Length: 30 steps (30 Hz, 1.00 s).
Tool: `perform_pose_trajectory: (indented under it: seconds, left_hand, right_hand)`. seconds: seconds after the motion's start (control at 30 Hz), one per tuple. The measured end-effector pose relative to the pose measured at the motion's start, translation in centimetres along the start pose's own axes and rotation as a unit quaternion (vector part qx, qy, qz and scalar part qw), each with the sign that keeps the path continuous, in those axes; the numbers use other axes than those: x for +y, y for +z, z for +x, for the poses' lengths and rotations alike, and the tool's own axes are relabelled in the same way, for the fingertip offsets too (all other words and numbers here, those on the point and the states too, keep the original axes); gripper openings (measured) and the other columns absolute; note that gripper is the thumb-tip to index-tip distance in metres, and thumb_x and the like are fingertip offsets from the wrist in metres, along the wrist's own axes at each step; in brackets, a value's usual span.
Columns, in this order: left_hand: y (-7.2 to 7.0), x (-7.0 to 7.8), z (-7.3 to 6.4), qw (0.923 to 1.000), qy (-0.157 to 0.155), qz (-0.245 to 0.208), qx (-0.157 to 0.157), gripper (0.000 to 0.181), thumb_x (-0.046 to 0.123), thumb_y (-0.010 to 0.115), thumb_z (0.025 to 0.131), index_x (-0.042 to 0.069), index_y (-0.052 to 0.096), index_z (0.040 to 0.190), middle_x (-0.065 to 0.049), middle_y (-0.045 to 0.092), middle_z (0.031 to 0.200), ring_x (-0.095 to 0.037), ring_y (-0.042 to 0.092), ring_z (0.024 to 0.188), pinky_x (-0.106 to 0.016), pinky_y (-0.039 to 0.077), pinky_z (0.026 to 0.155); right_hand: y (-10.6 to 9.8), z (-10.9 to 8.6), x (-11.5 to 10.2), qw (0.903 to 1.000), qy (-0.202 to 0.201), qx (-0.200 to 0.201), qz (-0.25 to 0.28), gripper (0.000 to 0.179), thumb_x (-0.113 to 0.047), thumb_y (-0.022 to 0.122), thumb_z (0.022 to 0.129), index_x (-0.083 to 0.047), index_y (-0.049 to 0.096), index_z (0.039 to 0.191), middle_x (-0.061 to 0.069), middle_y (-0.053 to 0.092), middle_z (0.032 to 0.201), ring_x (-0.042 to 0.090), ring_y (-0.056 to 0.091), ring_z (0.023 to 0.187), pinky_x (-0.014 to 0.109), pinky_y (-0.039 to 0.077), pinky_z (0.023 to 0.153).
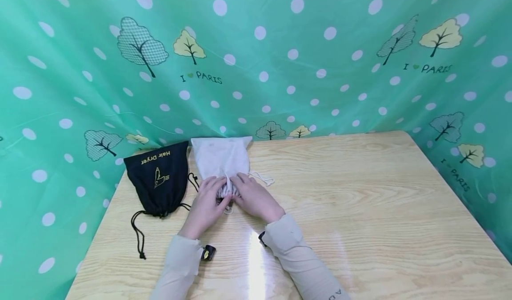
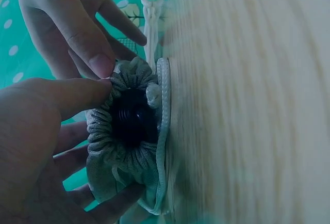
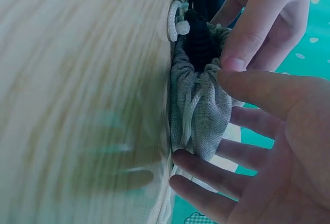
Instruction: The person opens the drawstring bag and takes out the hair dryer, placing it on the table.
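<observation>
the dark object (image 2: 131, 118) inside the pale bag (image 1: 220, 155) is mostly hidden, and the head view cuts off both sleeves (image 1: 180, 262).

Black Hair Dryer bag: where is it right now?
In the head view, the black bag lies at the left side of the wooden table, immediately left of the pale drawstring bag and beside the left hand.
</observation>
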State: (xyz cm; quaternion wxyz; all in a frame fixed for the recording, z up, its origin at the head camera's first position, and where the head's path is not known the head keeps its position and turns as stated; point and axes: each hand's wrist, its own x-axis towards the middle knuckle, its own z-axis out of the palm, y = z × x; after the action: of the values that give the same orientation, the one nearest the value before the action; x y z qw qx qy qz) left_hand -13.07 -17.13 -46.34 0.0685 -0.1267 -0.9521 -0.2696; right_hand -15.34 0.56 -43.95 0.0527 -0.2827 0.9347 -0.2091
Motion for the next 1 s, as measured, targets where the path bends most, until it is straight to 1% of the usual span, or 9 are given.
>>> perform_pose_trajectory:
  seconds: [0.3,0.57,0.83,1.0]
  left_hand:
    - [-0.12,-0.03,-0.02,1.0000,0.005,0.000,-0.002,0.051,0.028,0.070,0.093,0.003,0.058,0.136,-0.014,0.057,0.139,-0.034,0.039,0.137,-0.054,0.036,0.113]
    - [-0.13,0.14,0.04,1.0000,0.009,0.000,0.001,0.050,0.027,0.070,0.093,0.002,0.058,0.135,-0.014,0.057,0.138,-0.035,0.040,0.137,-0.055,0.036,0.113]
    - [-0.05,0.23,0.09,1.0000,0.004,-0.004,0.001,0.049,0.027,0.070,0.093,0.003,0.059,0.135,-0.014,0.057,0.139,-0.035,0.040,0.137,-0.055,0.037,0.112]
    - [0.01,0.20,0.06,1.0000,0.002,-0.004,0.000,0.049,0.027,0.070,0.093,0.003,0.059,0.135,-0.014,0.057,0.139,-0.035,0.039,0.137,-0.055,0.036,0.112]
  right_hand:
    - [-0.18,-0.13,-0.28,0.9999,0.005,-0.005,-0.010,0.056,-0.031,0.057,0.101,-0.006,0.042,0.149,0.017,0.043,0.151,0.035,0.050,0.132,0.045,0.045,0.108]
    - [-0.25,-0.14,-0.19,1.0000,0.001,-0.002,-0.008,0.054,-0.027,0.059,0.100,-0.006,0.043,0.148,0.017,0.043,0.150,0.036,0.051,0.131,0.045,0.046,0.107]
    - [-0.10,-0.15,0.06,1.0000,0.000,0.005,-0.005,0.053,-0.024,0.059,0.100,-0.006,0.043,0.148,0.016,0.044,0.150,0.035,0.051,0.130,0.045,0.046,0.107]
    - [-0.05,-0.14,0.08,1.0000,0.000,0.001,-0.005,0.054,-0.024,0.059,0.100,-0.006,0.043,0.148,0.017,0.044,0.150,0.035,0.051,0.131,0.045,0.046,0.108]
